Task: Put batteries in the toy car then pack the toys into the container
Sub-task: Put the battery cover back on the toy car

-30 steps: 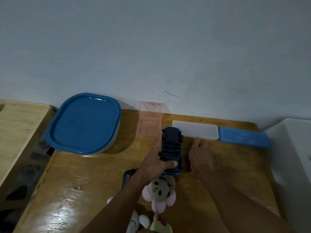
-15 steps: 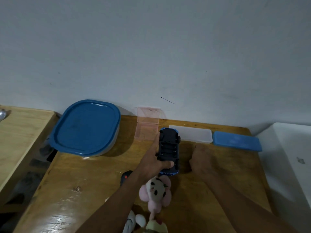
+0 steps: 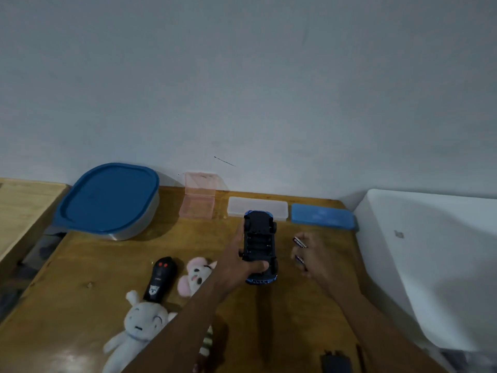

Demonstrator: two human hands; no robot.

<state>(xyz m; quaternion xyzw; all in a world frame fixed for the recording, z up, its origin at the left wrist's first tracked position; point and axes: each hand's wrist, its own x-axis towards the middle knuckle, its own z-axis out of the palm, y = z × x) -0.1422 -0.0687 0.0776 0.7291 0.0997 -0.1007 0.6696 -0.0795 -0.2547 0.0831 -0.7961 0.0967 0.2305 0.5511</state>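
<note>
L hand [image 3: 236, 262] grips upturned toy car [image 3: 259, 242]; R hand [image 3: 318, 263] holds batteries [image 3: 300, 242].

tabletop [image 3: 107, 265], back row along the wall, left to right: lidded container [image 3: 107, 200]; open hinged case [image 3: 199, 203]; flat case [image 3: 269, 205]; second flat case [image 3: 321, 216]. centre: toy car [image 3: 259, 243], underside up, in the left hand [image 3: 236, 262], before the flat case; right hand [image 3: 314, 259] just right of it, holding two batteries [image 3: 300, 243]. front left: remote control [image 3: 160, 278]; small plush [image 3: 195, 275] beside it on the right; large plush [image 3: 139, 324] before both. front edge, right: small dark part [image 3: 336, 362].
</note>
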